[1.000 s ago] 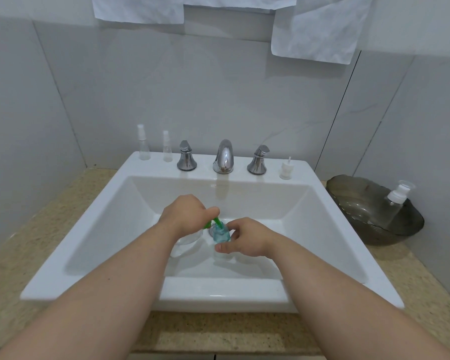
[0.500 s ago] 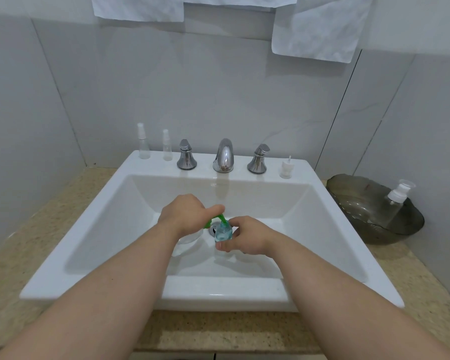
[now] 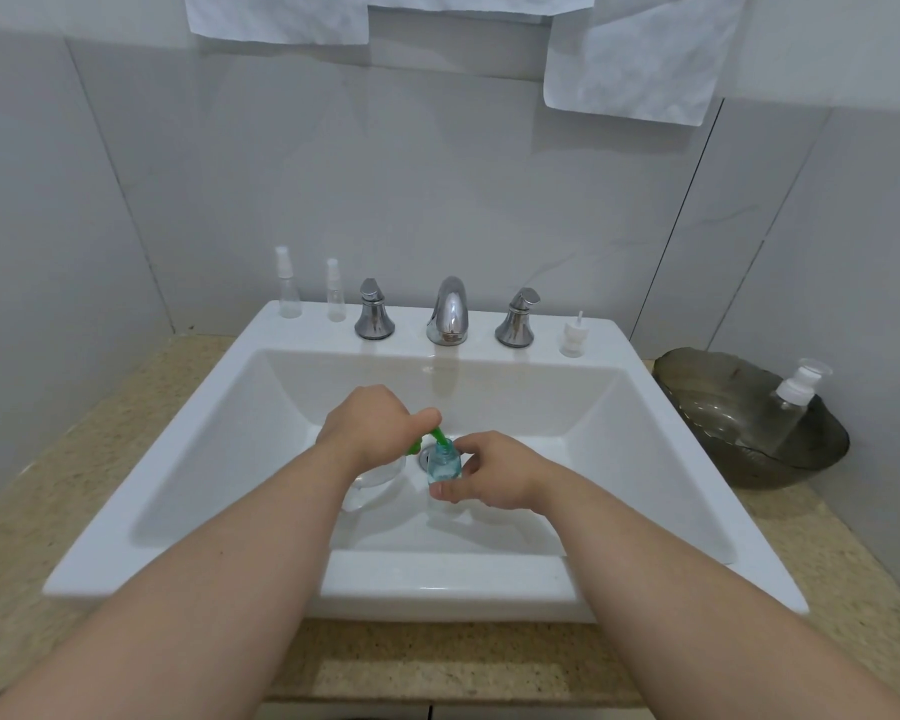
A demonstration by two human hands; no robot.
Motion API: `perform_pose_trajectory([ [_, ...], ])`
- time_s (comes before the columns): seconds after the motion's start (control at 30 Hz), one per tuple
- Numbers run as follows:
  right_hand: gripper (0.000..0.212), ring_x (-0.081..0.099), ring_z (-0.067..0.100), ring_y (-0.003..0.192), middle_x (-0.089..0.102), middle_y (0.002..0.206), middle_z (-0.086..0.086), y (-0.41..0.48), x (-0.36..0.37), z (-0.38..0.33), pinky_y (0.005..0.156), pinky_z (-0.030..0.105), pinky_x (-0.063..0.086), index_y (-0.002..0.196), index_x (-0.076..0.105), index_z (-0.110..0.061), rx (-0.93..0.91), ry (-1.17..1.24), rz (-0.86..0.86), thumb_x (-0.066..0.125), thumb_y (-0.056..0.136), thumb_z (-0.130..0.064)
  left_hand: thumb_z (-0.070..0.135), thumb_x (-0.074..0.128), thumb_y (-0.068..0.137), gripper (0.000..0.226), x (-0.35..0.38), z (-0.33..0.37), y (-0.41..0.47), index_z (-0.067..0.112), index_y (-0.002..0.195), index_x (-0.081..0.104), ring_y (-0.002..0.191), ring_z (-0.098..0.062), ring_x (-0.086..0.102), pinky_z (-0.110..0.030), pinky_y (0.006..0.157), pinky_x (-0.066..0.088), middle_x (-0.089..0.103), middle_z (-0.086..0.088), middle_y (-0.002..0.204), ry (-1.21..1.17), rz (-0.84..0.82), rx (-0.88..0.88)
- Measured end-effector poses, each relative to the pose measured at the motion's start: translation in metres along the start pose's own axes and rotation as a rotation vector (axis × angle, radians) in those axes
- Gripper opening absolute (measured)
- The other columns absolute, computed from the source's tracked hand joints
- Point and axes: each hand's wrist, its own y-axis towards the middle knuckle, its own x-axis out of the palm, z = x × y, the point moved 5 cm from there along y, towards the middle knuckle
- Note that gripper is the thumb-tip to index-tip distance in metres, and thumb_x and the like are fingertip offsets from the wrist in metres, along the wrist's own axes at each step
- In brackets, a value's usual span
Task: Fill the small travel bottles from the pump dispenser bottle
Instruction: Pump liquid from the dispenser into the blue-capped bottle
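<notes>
Two hands meet over the sink drain, one on the pump, one on a small bottle.

Head view: left hand is curled round the green pump head of the clear dispenser bottle, low in the white sink; its spout tips down to the mouth of the small travel bottle; right hand pinches that bottle, upright, partly filled with blue-green liquid; two clear spray bottles stand on the ledge left of the faucet; a dark bowl on the counter holds another pump bottle.
</notes>
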Motion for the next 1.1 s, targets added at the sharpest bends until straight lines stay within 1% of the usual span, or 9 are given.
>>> perform_pose_trajectory([
  [0.1, 0.041, 0.058, 0.001, 0.066, 0.07, 0.082, -0.01, 0.0002, 0.0, -0.0003, 0.067, 0.02, 0.042, 0.123, 0.069, -0.027, 0.002, -0.006, 0.0, 0.081, 0.086, -0.041, 0.049, 0.061, 0.083, 0.051, 0.0001, -0.0001, 0.0004, 0.004, 0.06, 0.067, 0.053, -0.021, 0.045, -0.027, 0.055, 0.037, 0.046, 0.003, 0.047, -0.011, 0.005, -0.004],
  [0.2, 0.041, 0.059, 0.004, 0.071, 0.069, 0.08, -0.011, -0.0003, -0.0002, -0.0007, 0.069, 0.021, 0.042, 0.122, 0.069, -0.027, 0.002, -0.012, 0.002, 0.081, 0.086, -0.041, 0.049, 0.06, 0.081, 0.053, 0.0011, -0.0007, 0.0013, -0.001, 0.067, 0.071, 0.053, -0.021, 0.044, -0.027, 0.055, 0.037, 0.044, 0.004, 0.046, -0.02, 0.001, 0.003],
  [0.37, 0.041, 0.055, 0.002, 0.063, 0.065, 0.078, -0.011, 0.0007, 0.0004, 0.0005, 0.065, 0.02, 0.04, 0.122, 0.069, -0.027, -0.004, -0.017, 0.001, 0.081, 0.086, -0.042, 0.052, 0.058, 0.076, 0.047, 0.0019, -0.0002, 0.002, 0.01, 0.055, 0.06, 0.053, -0.021, 0.041, -0.03, 0.055, 0.037, 0.041, 0.003, 0.045, -0.034, -0.025, 0.022],
  [0.57, 0.037, 0.055, 0.003, 0.065, 0.064, 0.08, -0.01, 0.0012, 0.0002, 0.0016, 0.065, 0.02, 0.039, 0.119, 0.069, -0.029, -0.012, -0.02, -0.005, 0.081, 0.086, -0.042, 0.046, 0.061, 0.078, 0.046, 0.0016, -0.0002, 0.0019, 0.012, 0.048, 0.049, 0.052, -0.022, 0.037, -0.028, 0.053, 0.034, 0.032, 0.008, 0.038, -0.023, -0.031, 0.021],
  [0.67, 0.032, 0.054, 0.0, 0.061, 0.066, 0.082, -0.009, 0.0015, 0.0012, 0.0021, 0.064, 0.019, 0.039, 0.114, 0.069, -0.034, -0.016, -0.025, -0.015, 0.081, 0.086, -0.042, 0.039, 0.063, 0.081, 0.05, 0.0009, 0.0017, 0.001, 0.014, 0.045, 0.04, 0.053, -0.022, 0.034, -0.028, 0.053, 0.031, 0.027, 0.007, 0.036, -0.015, -0.02, 0.028],
  [0.8, 0.028, 0.053, -0.005, 0.054, 0.065, 0.081, -0.012, 0.0025, 0.0012, 0.0027, 0.062, 0.017, 0.038, 0.11, 0.067, -0.036, -0.022, -0.024, -0.019, 0.081, 0.086, -0.041, 0.039, 0.063, 0.081, 0.05, 0.0018, 0.0009, 0.0008, 0.015, 0.045, 0.038, 0.054, -0.022, 0.033, -0.028, 0.053, 0.03, 0.026, 0.007, 0.036, -0.004, -0.025, 0.024],
  [0.93, 0.033, 0.054, -0.001, 0.06, 0.064, 0.077, -0.013, 0.0029, 0.0013, 0.0032, 0.064, 0.019, 0.039, 0.115, 0.068, -0.033, -0.016, -0.013, -0.019, 0.081, 0.086, -0.041, 0.047, 0.06, 0.081, 0.045, 0.0022, -0.0007, 0.0012, 0.014, 0.052, 0.05, 0.054, -0.021, 0.039, -0.028, 0.054, 0.035, 0.035, 0.007, 0.043, 0.023, -0.027, 0.017],
  [1.03, 0.038, 0.054, -0.006, 0.053, 0.066, 0.073, -0.015, 0.0041, 0.0007, 0.0052, 0.064, 0.019, 0.04, 0.121, 0.069, -0.028, -0.014, 0.014, -0.004, 0.081, 0.086, -0.039, 0.06, 0.056, 0.08, 0.049, 0.0032, -0.0004, 0.0007, 0.016, 0.059, 0.061, 0.058, -0.02, 0.047, -0.031, 0.059, 0.041, 0.047, 0.003, 0.054, 0.022, -0.027, 0.024],
  [1.1, 0.039, 0.053, -0.005, 0.05, 0.064, 0.071, -0.015, 0.0054, 0.0004, 0.0058, 0.064, 0.019, 0.041, 0.121, 0.069, -0.027, -0.01, 0.021, 0.007, 0.082, 0.086, -0.039, 0.064, 0.057, 0.085, 0.055, 0.0025, -0.0007, -0.0002, 0.016, 0.059, 0.06, 0.058, -0.02, 0.047, -0.031, 0.06, 0.041, 0.046, 0.003, 0.054, 0.022, -0.017, 0.026],
])
